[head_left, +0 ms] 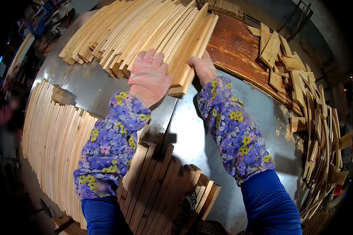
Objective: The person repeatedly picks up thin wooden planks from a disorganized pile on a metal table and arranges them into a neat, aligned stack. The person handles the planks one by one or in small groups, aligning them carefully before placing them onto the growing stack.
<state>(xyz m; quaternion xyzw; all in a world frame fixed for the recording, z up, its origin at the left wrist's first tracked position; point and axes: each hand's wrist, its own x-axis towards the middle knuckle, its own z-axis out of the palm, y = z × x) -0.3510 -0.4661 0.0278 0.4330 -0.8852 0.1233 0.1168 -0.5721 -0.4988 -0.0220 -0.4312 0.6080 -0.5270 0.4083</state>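
Note:
My left hand (150, 78), in a pale pink knit glove, lies with its fingers stretched out over the near ends of a row of light wooden strips (133, 31). At that row's right end stands a wooden board (190, 51), on edge and slightly apart at the top. My right hand (204, 68), gloved alike, holds this board from its right side; the thumb shows against it, while the other fingers are mostly hidden. Both forearms wear purple floral sleeve covers over blue sleeves.
Under the strips is a grey metal table (188, 133) with a seam. More strips (55, 137) stand at the left, and another stack (157, 188) sits close to me, partly shadowed. A worn reddish-brown panel (235, 51) and a heap of wood offcuts (313, 125) lie to the right.

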